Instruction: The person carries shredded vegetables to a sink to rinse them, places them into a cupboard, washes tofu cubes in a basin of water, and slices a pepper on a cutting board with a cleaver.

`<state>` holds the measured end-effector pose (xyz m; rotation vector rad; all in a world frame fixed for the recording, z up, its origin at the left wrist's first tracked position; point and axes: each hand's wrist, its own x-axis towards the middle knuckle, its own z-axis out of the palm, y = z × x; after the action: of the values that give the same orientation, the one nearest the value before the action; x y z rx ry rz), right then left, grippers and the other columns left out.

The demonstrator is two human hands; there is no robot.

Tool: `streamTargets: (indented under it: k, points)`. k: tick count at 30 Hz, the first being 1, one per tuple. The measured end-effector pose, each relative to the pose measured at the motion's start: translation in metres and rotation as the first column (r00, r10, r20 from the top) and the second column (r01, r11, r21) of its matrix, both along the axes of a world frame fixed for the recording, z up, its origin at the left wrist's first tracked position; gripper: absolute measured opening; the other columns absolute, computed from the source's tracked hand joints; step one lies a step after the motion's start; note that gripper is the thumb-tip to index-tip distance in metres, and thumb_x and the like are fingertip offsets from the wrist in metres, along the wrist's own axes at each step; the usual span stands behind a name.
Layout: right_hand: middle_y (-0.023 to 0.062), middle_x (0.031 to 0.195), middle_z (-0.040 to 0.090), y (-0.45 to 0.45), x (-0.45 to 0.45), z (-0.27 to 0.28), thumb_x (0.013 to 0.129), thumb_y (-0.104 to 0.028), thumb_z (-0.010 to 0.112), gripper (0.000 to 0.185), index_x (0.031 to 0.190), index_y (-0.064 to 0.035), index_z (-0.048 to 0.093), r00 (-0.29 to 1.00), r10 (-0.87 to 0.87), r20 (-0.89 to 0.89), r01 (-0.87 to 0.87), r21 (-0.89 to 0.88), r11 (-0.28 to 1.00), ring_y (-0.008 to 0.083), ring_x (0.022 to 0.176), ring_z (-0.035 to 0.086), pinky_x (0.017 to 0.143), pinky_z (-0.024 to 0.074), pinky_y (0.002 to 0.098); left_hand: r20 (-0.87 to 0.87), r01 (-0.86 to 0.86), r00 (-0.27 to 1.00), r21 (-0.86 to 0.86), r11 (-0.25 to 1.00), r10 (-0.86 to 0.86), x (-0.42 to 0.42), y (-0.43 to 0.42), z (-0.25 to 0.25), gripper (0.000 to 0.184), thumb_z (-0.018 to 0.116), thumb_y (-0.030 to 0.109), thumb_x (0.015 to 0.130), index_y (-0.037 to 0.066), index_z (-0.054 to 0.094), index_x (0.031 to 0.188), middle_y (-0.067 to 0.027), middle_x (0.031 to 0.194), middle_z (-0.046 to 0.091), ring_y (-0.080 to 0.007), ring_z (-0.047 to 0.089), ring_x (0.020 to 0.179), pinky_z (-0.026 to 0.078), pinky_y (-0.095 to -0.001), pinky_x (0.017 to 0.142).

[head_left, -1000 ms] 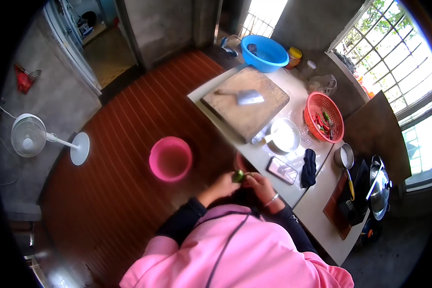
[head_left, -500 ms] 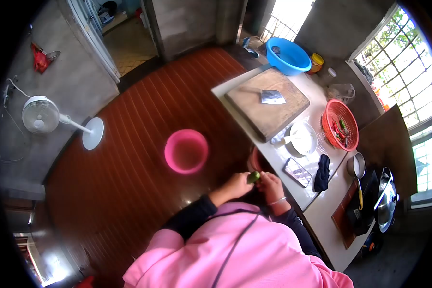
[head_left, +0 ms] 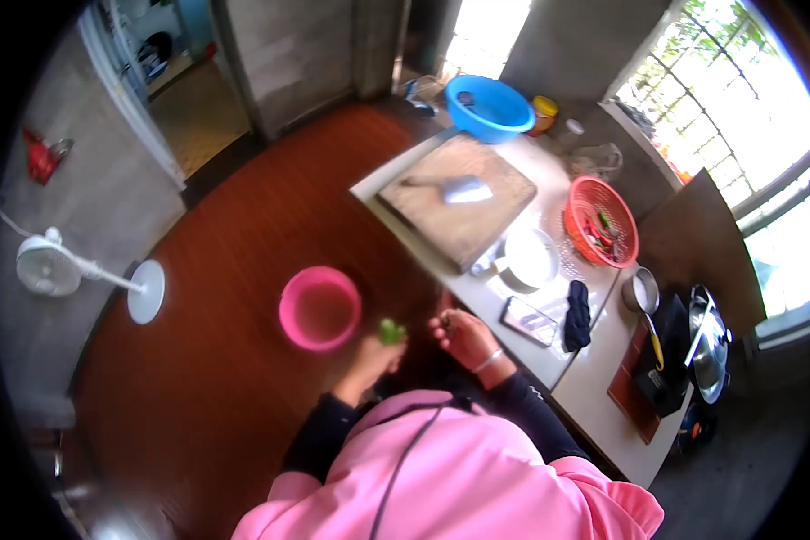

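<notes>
My left hand [head_left: 373,362] grips a green pepper [head_left: 391,332], a little blurred, above the floor and just right of the pink basin [head_left: 320,309]. Some distance to the right, my right hand [head_left: 468,340] is held palm up with its fingers curled in. A small dark bit shows at those fingertips, too small to name. The hands are apart, and the right one is close to the table's front edge. Beneath it, a reddish container is mostly hidden by the table edge.
On the table [head_left: 549,360] lie a cutting board [head_left: 459,216] with a cleaver [head_left: 467,189], a white bowl [head_left: 531,258], a phone [head_left: 529,321] and a dark cloth [head_left: 577,317]. Behind are a red basket [head_left: 627,225] of peppers and a blue basin [head_left: 490,110]. A fan [head_left: 146,292] stands left.
My hands were together at the green pepper and are now apart. The left moved leftward with it toward the pink basin, and the right has turned palm up. The whole view has shifted.
</notes>
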<state>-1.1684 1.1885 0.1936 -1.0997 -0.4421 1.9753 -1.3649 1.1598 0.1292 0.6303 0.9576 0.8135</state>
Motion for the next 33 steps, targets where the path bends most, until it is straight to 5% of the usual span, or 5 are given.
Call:
streamTargets:
  k: [12, 24, 27, 30, 33]
  points:
    - [0.0086, 0.079, 0.054, 0.059, 0.099, -0.050, 0.084, -0.005, 0.044, 0.017, 0.101, -0.0033, 0.044, 0.966, -0.247, -0.079, 0.243, -0.057, 0.968, 0.0170, 0.066, 0.052, 0.058, 0.0442, 0.0259, -0.251, -0.393, 0.914, -0.342, 0.854, 0.320, -0.052, -0.049, -0.080, 0.014, 0.057, 0.003, 0.075, 0.004, 0.053, 0.088, -0.0025, 0.063, 0.051, -0.0119, 0.048, 0.049, 0.040, -0.0248, 0.043]
    - [0.0028, 0.074, 0.053, 0.124, 0.072, -0.085, 0.084, -0.007, 0.045, 0.012, 0.092, -0.0067, 0.054, 0.981, 0.191, 0.043, -0.178, -0.208, 0.962, 0.0138, 0.063, 0.051, 0.058, 0.0450, 0.0256, -0.356, -0.661, 0.744, -0.272, 0.699, 0.566, -0.067, -0.078, -0.089, 0.010, 0.056, 0.003, 0.076, 0.005, 0.051, 0.085, -0.0024, 0.065, 0.049, -0.0132, 0.050, 0.055, 0.042, -0.0256, 0.048]
    - [0.0025, 0.073, 0.054, 0.140, 0.041, -0.081, 0.083, -0.009, 0.047, 0.011, 0.089, -0.0086, 0.056, 0.975, 0.219, 0.039, -0.209, -0.178, 0.962, 0.0131, 0.063, 0.052, 0.057, 0.0452, 0.0252, -0.311, -0.691, 0.705, -0.096, 0.717, 0.637, -0.087, -0.099, -0.094, 0.010, 0.054, 0.003, 0.077, 0.006, 0.050, 0.086, -0.0023, 0.066, 0.049, -0.0137, 0.050, 0.057, 0.042, -0.0259, 0.050]
    - [0.0027, 0.073, 0.055, 0.158, 0.006, -0.083, 0.083, -0.009, 0.048, 0.011, 0.090, -0.0087, 0.056, 0.958, 0.273, 0.086, -0.258, -0.152, 0.954, 0.0130, 0.063, 0.052, 0.057, 0.0452, 0.0253, -0.430, -0.822, 0.565, -0.222, 0.524, 0.704, -0.119, -0.138, -0.110, 0.009, 0.056, 0.007, 0.076, 0.006, 0.050, 0.083, -0.0033, 0.066, 0.050, -0.0147, 0.051, 0.056, 0.041, -0.0280, 0.046]
    - [0.0029, 0.073, 0.056, 0.171, -0.033, -0.091, 0.083, -0.009, 0.047, 0.012, 0.091, -0.0088, 0.056, 0.958, 0.254, 0.135, -0.242, -0.101, 0.965, 0.0128, 0.061, 0.053, 0.056, 0.0461, 0.0254, -0.718, -0.841, 0.516, -0.322, 0.435, 0.466, -0.175, -0.197, -0.151, 0.014, 0.059, 0.016, 0.074, 0.003, 0.054, 0.075, -0.0051, 0.063, 0.053, -0.0149, 0.054, 0.054, 0.041, -0.0294, 0.044]
